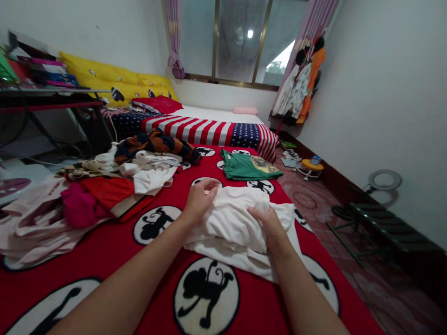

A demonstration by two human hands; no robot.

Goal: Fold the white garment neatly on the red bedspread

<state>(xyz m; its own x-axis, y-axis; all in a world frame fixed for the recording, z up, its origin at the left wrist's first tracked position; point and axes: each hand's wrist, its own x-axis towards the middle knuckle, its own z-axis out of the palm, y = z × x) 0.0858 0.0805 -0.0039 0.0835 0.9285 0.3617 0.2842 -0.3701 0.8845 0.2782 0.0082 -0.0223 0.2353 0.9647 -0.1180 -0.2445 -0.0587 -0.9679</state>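
Observation:
A white garment, partly folded and wrinkled, lies on the red blanket in front of me. Its lower layer spreads flat toward me and out to the right; I cannot tell what kind of garment it is. At its left edge, my left hand has its fingers curled in and pinches the cloth. My right hand grips the right side, thumb on top and the other fingers hidden under the fabric. Just beyond, a green shirt with a yellowish print lies folded flat.
A heap of mixed clothes covers the left of the red monkey-patterned blanket. Behind stands a bed with a striped, starred cover. To the right on the tiled floor are a dark slatted bench and a small yellow stool.

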